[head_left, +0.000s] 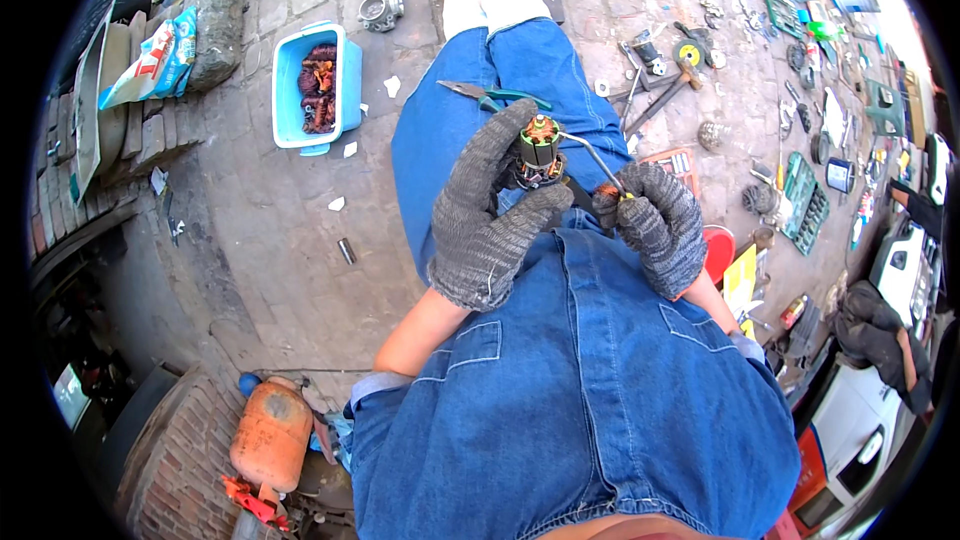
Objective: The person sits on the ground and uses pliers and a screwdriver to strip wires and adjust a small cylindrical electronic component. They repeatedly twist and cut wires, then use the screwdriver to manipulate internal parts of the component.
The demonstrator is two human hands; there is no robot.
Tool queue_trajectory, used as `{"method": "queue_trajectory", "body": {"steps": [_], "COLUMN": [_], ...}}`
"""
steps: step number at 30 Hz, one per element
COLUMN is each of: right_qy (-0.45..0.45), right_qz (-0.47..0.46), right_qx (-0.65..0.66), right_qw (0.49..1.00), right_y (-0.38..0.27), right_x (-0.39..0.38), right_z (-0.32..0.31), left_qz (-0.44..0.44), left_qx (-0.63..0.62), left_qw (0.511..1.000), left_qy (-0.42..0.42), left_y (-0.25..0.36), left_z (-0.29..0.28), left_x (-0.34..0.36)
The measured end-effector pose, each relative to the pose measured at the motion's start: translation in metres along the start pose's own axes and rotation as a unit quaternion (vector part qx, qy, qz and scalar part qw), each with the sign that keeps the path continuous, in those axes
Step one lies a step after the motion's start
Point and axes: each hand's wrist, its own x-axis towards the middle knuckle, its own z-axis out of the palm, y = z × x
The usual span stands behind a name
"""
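My left hand [488,220], in a grey knit glove, is closed around a small motor core [541,148] with copper windings and green edging. Thumb and fingers grip it from the left side above my lap. A thin metal rod with a bent end [598,157] is pinched in my gloved right hand [660,223]; its tip meets the upper right of the core. Across my denim-covered thighs lie pliers [488,96] with green handles, just beyond my left fingers. Part of the core is hidden by my left hand.
A light blue tub [350,90] of copper windings stands on the paving at the left. At the right lie a hammer [668,95], an angle grinder [692,52] and green socket trays [805,202]. An orange gas cylinder [272,435] is at the lower left.
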Motion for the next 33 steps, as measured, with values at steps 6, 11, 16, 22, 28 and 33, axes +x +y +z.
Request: {"method": "queue_trajectory", "body": {"steps": [6,11,16,22,28,33], "right_qy": [-0.007,0.007,0.02,0.025,0.036,0.05], "right_qz": [0.006,-0.007,-0.015,-0.005,-0.041,-0.025], "right_qx": [-0.056,-0.045,-0.037,-0.052,-0.103,-0.125], "right_qw": [0.998,0.999,0.999,0.998,0.993,0.991], "right_y": [0.007,0.002,0.009,0.005,0.01,0.013], "right_x": [0.001,0.003,0.003,0.002,0.005,0.006], "right_z": [0.001,0.002,0.003,0.004,0.004,0.003], "left_qz": [0.025,0.072,0.068,0.086,0.092,0.094], "left_qx": [0.077,0.177,0.197,0.232,0.23,0.23], "left_qw": [0.996,0.98,0.976,0.967,0.965,0.965], "left_qy": [0.031,0.057,0.062,0.062,0.08,0.08], "left_y": [-0.001,0.005,0.005,0.002,0.003,0.002], "left_z": [0.001,0.0,-0.002,-0.005,-0.003,-0.003], "left_x": [0.001,0.003,0.003,0.004,0.005,0.005]}}
